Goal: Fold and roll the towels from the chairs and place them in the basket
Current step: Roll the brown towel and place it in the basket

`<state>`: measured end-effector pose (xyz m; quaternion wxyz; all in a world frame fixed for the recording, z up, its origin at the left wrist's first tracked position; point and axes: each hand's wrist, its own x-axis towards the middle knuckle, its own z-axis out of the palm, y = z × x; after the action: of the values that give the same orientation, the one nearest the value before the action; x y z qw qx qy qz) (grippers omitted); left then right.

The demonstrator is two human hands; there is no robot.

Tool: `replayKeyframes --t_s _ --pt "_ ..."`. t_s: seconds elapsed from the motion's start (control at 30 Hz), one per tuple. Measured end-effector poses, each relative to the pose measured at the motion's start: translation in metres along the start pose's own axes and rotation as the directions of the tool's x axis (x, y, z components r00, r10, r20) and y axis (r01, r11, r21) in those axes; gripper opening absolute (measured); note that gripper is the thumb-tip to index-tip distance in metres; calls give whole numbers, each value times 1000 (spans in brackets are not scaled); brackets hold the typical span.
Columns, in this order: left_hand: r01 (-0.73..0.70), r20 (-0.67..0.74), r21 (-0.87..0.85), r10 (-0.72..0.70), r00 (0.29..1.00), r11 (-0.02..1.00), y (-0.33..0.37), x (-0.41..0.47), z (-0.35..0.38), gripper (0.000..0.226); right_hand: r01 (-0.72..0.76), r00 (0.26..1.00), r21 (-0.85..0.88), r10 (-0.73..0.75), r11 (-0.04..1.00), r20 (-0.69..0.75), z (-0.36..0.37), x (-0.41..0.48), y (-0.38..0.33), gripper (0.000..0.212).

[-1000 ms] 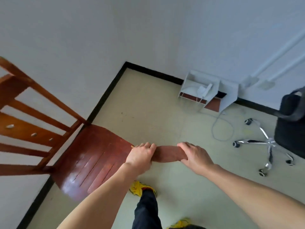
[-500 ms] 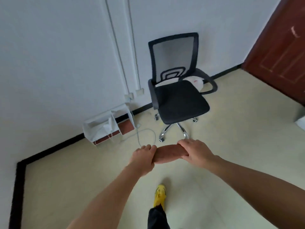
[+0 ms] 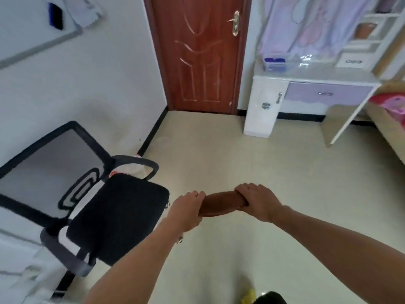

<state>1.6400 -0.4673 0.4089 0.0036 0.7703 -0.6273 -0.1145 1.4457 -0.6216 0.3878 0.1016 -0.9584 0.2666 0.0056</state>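
The rolled brown towel (image 3: pixel 220 204) is held level in the air above the pale floor (image 3: pixel 241 154), carried between the person's two hands. The left hand (image 3: pixel 186 208) takes the roll's nine o'clock end, its fingers curled over the top and clamped round the cloth. The right hand (image 3: pixel 257 199) takes the three o'clock end the same way, fingers close together and wrapped tight over the towel. Both forearms reach in from about six o'clock.

At nine o'clock from the towel, just beside the left hand, stands a black office chair (image 3: pixel 118 216), its mesh back tilted toward the white wall. Something white and crumpled sits behind its armrest, but I cannot tell what it is. Straight ahead at twelve o'clock, well apart, is a closed reddish-brown door (image 3: pixel 197 51). At about one o'clock stands a white desk (image 3: pixel 263 102) with a lilac drawer front, and at two o'clock the edge of a bed (image 3: pixel 388 119) shows. Up at ten o'clock a whiteboard (image 3: pixel 32 36) hangs on the wall. Down at five o'clock a yellow shoe (image 3: pixel 248 296) peeks out.
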Motion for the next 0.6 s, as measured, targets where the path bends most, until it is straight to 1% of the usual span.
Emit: replayKeyframes --t_s 0.13,0.23,0.3,0.4,0.5,0.6 --pt "-150 29 24 149 988 988 36 110 -18 40 -149 987 9 150 989 -52 -17 15 90 43" --pt "-244 46 76 241 969 967 67 201 -30 39 -214 973 -4 213 977 -88 -31 38 166 41" --pt "-275 49 109 271 961 955 83 255 -40 39 -236 966 3 235 972 -111 -40 58 211 42" --pt "-295 54 127 290 956 947 105 331 -59 40 -264 958 24 265 964 -106 -62 92 276 43" --pt "-297 13 148 298 954 943 126 410 -88 39 -269 951 11 267 963 -155 -97 135 344 43" --pt "-303 -6 141 307 952 943 138 464 -108 37 -268 950 -20 261 963 -173 -123 169 391 43"
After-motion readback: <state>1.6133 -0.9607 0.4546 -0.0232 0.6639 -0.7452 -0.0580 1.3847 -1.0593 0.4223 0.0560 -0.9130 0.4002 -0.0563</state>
